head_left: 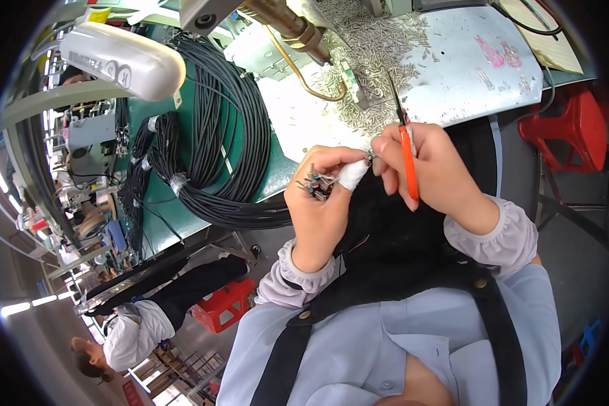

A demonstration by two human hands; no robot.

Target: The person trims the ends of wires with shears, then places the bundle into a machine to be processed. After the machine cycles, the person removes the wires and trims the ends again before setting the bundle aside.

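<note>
1. Workshop behind, green bench point(157, 223) up front, a co-worker point(125, 335) sitting down-left of it.
2. Cables point(213, 142), black, coiled on the bench's green part; a white label tag sits at their top edge.
3. White sheet point(453, 61) on the bench's right, pink stickers on it, screws point(365, 40) heaped left of those.
4. Right hand point(430, 166) closed round orange-handled pliers point(406, 145), long axis upright, tip pointing away.
5. Left hand point(318, 199), bandaged finger, pinches a connector bundle point(316, 184), which lies left of the pliers, fingertips nearly meeting.
</note>
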